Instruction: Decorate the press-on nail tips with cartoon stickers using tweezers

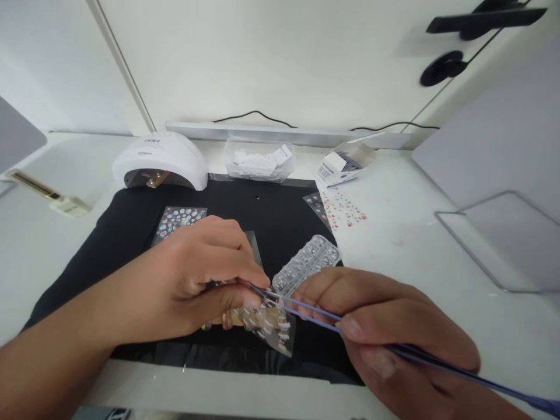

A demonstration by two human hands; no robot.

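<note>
Right hand (385, 326) pinches a pair of thin blue tweezers (332, 319) between thumb and fingers, closed firmly around the shaft; the long handle runs off past the wrist toward the lower right corner. The tweezer tips meet at the left hand (205, 274), just at its fingertips, over a clear sticker sheet (271, 326) printed with small pale and dark shapes. Left hand is curled, thumb and forefinger pressed together on the near edge of that sheet, holding it slightly lifted off the black mat (271, 210); whether the tweezer tips have actually caught a sticker cannot be told, the spot is too small and partly covered by fingers. Just beyond the tips, touching or nearly touching the right hand's knuckles, lies a clear blister tray (308, 262) of small gem-like pieces, set diagonally on the mat. Farther back on the mat's left part, a colourful sticker sheet (179, 220) lies flat, partly hidden by the left hand. At the mat's right edge, a sheet of red and white nail stickers (345, 211) rests half on the white table (437, 256). Along the back: a white dome-shaped nail lamp (161, 157) at left, a clear plastic tub (258, 158) with white paper scraps in the middle, an opened small white and blue box (345, 163) at right. A wire stand (503, 245) sits well apart at far right.
</note>
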